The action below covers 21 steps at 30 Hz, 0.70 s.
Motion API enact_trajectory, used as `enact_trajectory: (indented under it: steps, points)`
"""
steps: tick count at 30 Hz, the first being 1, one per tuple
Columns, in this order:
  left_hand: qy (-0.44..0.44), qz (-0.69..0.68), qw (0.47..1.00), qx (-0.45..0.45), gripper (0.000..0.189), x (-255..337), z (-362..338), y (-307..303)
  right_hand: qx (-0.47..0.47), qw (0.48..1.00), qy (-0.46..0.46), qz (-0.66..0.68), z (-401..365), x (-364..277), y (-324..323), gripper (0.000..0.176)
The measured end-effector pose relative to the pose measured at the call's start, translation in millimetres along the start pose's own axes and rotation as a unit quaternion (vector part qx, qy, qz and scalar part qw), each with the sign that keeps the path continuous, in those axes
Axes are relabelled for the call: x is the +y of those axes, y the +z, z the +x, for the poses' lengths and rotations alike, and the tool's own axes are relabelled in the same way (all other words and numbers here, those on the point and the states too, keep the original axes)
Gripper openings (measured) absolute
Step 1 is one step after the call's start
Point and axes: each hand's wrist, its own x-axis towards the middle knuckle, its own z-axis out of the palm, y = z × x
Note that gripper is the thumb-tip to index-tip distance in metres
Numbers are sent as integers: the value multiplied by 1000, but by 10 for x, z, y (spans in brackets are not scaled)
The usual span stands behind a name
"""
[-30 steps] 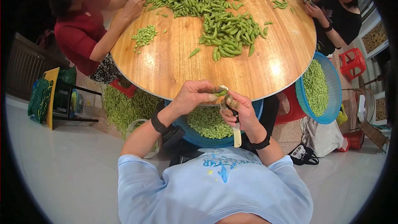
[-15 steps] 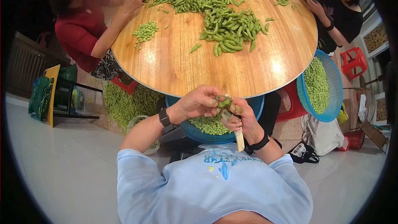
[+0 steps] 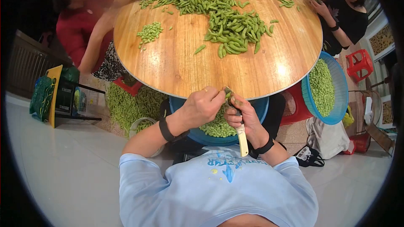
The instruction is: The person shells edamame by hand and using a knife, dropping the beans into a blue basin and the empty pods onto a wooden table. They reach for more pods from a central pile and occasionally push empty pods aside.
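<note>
1. Because my right hand [image 3: 248, 120] carries the pale-handled tool [image 3: 243, 141] low in its palm, its thumb and forefinger seem free to steady the green pod [image 3: 228, 95].
2. Pod location: between my hands, at the near edge of the table [image 3: 172, 65], over the blue basin [image 3: 264, 108], which appears sited to catch droppings.
3. Right hand: clamped on the tool, handle angled nearward.
4. Left hand [image 3: 203, 106]: fingers bunched together beside the pod, knuckles up; whether they pinch it, I cannot tell.
5. Forearms: converging, elbows wide.

Round wooden table [image 3: 176, 63], red plastic stools [image 3: 359, 66], pale glossy floor [image 3: 75, 159]
</note>
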Motion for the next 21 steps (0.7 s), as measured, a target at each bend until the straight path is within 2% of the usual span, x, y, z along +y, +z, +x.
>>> enact_trajectory:
  steps: [3, 5, 8, 9, 12, 14, 15, 17, 18, 20, 21]
  points:
    - [-22, 30, 999, -7, 20, 25, 7, -10, 25, 1000, -14, -11, -26, 45, 88, 9]
    - [-86, -137, 986, 34, 16, -21, -9, 64, 26, 998, -43, -37, -18, 102, 94, 11]
    - [-63, -107, 989, 74, 12, -2, -1, 128, 24, 991, -96, -90, -11, 145, 173, 18]
    - [-64, -105, 990, 74, 12, -19, -3, 129, 25, 985, -124, -116, -10, 153, 208, 23]
    - [-53, -123, 990, 44, 10, -76, 5, 156, 30, 982, -132, -132, 0, 92, 232, 29]
    - [-157, -268, 949, 60, 13, -54, -4, 234, 24, 980, -144, -135, 5, 93, 223, 28]
    - [-155, -266, 949, 62, 13, -38, 6, 213, 28, 976, -150, -159, -3, 80, 263, 28]
    - [-223, -357, 907, 35, 13, -8, 30, 141, 28, 970, -158, -183, 22, 66, 277, 28]
    - [-220, -354, 908, 38, 13, 0, 26, 146, 38, 957, -182, -225, 38, 50, 245, 28]
    - [-290, -438, 846, 87, 15, 42, 5, 182, 46, 940, -207, -267, 37, 43, 231, 27]
    - [-316, -498, 803, 84, 20, 86, 16, 148, 63, 919, -216, -325, 35, 37, 253, 25]
